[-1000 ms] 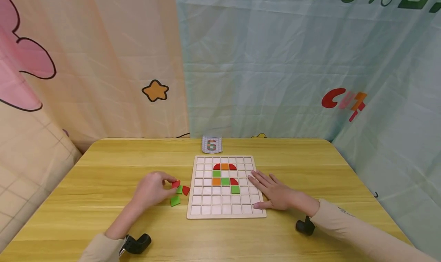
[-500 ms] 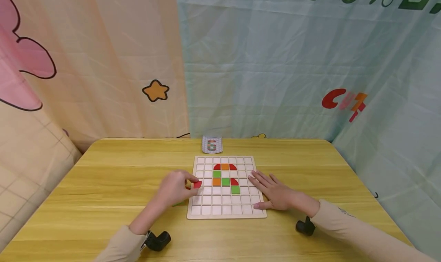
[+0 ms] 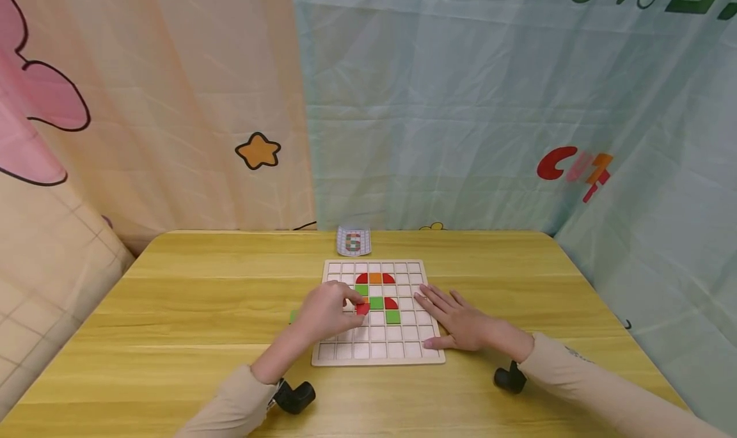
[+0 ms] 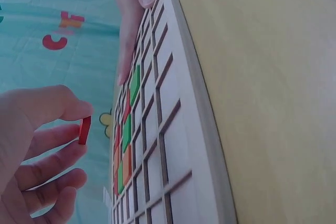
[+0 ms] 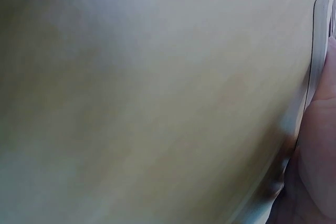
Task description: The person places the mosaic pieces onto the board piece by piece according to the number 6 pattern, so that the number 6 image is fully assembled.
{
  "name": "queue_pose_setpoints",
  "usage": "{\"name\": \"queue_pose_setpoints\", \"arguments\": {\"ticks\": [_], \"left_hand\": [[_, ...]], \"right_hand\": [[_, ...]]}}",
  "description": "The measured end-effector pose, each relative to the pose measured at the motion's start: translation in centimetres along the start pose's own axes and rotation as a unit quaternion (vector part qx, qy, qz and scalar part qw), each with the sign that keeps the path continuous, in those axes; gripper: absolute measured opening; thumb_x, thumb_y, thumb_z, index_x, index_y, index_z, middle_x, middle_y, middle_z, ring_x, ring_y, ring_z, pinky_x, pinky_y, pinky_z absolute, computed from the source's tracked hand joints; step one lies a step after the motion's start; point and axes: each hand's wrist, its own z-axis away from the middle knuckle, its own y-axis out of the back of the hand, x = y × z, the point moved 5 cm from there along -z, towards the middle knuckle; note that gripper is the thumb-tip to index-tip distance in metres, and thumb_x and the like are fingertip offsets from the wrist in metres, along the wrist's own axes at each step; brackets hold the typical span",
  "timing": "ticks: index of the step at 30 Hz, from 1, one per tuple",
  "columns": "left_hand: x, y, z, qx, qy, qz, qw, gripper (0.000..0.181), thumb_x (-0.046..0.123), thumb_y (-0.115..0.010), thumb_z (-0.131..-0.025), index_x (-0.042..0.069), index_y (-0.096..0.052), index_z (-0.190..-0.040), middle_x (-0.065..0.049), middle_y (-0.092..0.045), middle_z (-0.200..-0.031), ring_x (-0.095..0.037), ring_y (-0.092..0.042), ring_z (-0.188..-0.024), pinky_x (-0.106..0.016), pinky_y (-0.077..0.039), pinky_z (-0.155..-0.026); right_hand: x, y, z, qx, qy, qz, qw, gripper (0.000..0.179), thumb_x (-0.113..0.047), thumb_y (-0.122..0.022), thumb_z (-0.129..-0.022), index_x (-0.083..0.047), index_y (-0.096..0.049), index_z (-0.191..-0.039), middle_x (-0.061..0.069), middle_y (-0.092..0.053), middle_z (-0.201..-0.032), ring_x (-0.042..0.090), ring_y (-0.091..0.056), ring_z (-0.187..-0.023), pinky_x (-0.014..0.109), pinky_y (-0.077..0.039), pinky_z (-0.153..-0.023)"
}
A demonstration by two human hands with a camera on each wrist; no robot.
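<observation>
My left hand (image 3: 328, 310) pinches a red tile (image 3: 362, 309) between thumb and fingertips, over the left middle of the white gridded board (image 3: 351, 355). In the left wrist view the red tile (image 4: 84, 130) is held above the squares, seen edge-on. Red quarter-round tiles (image 3: 388, 279), orange square tiles (image 3: 375, 278) and green square tiles (image 3: 393, 317) sit in cells of the board. One orange tile is partly hidden behind the held piece. My right hand (image 3: 460, 323) lies with straight, spread fingers on the board's right edge.
A small card (image 3: 354, 242) printed with a coloured pattern lies behind the board. At the board's left side, a green tile (image 3: 293, 316) on the wooden table (image 3: 489, 265) shows past my left arm, which hides the area beside it.
My left hand has picked up a red tile from the loose pieces at the left and carried it rightward over the board. The right hand has stayed in place.
</observation>
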Motion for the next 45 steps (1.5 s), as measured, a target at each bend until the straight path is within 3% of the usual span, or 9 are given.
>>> {"name": "queue_pose_setpoints", "arguments": {"ticks": [8, 13, 23, 28, 35, 45], "left_hand": [[1.5, -1.5, -0.4, -0.021, -0.009, 0.013, 0.9997, 0.016, 0.022, -0.079, -0.074, 0.013, -0.079, -0.087, 0.001, -0.074, -0.085, -0.015, -0.060, -0.081, -0.022, -0.043, -0.060], [2.3, -2.6, -0.8, -0.045, -0.011, 0.016, 0.9988, 0.016, 0.023, -0.078, -0.076, 0.013, -0.079, -0.088, 0.002, -0.074, -0.085, -0.009, -0.055, -0.074, -0.019, -0.043, -0.059], [3.4, -4.5, -1.3, -0.063, -0.042, 0.009, 0.9971, 0.014, 0.024, -0.079, -0.075, 0.014, -0.079, -0.086, 0.006, -0.074, -0.082, -0.004, -0.056, -0.073, -0.017, -0.042, -0.062], [3.5, -4.9, -1.4, -0.071, -0.041, 0.007, 0.9966, 0.016, 0.023, -0.080, -0.075, 0.013, -0.079, -0.087, 0.005, -0.074, -0.082, -0.001, -0.052, -0.066, -0.016, -0.040, -0.057], [3.5, -5.1, -1.2, -0.075, -0.037, 0.001, 0.9965, 0.015, 0.023, -0.080, -0.075, 0.013, -0.079, -0.087, 0.005, -0.075, -0.083, -0.005, -0.062, -0.075, -0.017, -0.044, -0.060], [3.3, -5.2, -1.2, -0.070, -0.028, 0.001, 0.9971, 0.014, 0.025, -0.081, -0.075, 0.015, -0.079, -0.085, 0.007, -0.074, -0.081, -0.003, -0.059, -0.073, -0.017, -0.044, -0.058]], "right_hand": [[0.4, -0.3, -0.2, -0.017, -0.021, 0.013, 0.9996, 0.093, -0.068, -0.044, -0.088, -0.017, -0.006, -0.156, 0.006, -0.001, -0.163, 0.027, -0.005, -0.150, 0.059, -0.015, -0.115], [0.3, -0.3, -0.2, -0.024, -0.029, 0.010, 0.9993, 0.093, -0.068, -0.044, -0.088, -0.018, -0.006, -0.156, 0.005, 0.000, -0.164, 0.026, -0.003, -0.151, 0.058, -0.014, -0.116], [-0.6, 0.7, 0.1, -0.014, -0.014, 0.004, 0.9998, 0.090, -0.062, -0.048, -0.091, -0.009, -0.012, -0.155, 0.016, -0.008, -0.162, 0.036, -0.010, -0.148, 0.064, -0.017, -0.112], [-0.6, 0.7, 0.0, -0.020, -0.019, 0.010, 0.9996, 0.090, -0.062, -0.047, -0.091, -0.009, -0.012, -0.155, 0.015, -0.008, -0.162, 0.035, -0.010, -0.149, 0.062, -0.017, -0.113], [-0.6, 0.6, 0.0, -0.022, -0.017, 0.015, 0.9995, 0.090, -0.062, -0.047, -0.091, -0.009, -0.012, -0.155, 0.015, -0.008, -0.162, 0.035, -0.010, -0.149, 0.062, -0.018, -0.113], [-0.5, 0.5, 0.0, -0.021, -0.017, 0.013, 0.9995, 0.089, -0.061, -0.048, -0.091, -0.010, -0.012, -0.155, 0.015, -0.007, -0.162, 0.035, -0.010, -0.149, 0.062, -0.018, -0.113]]}}
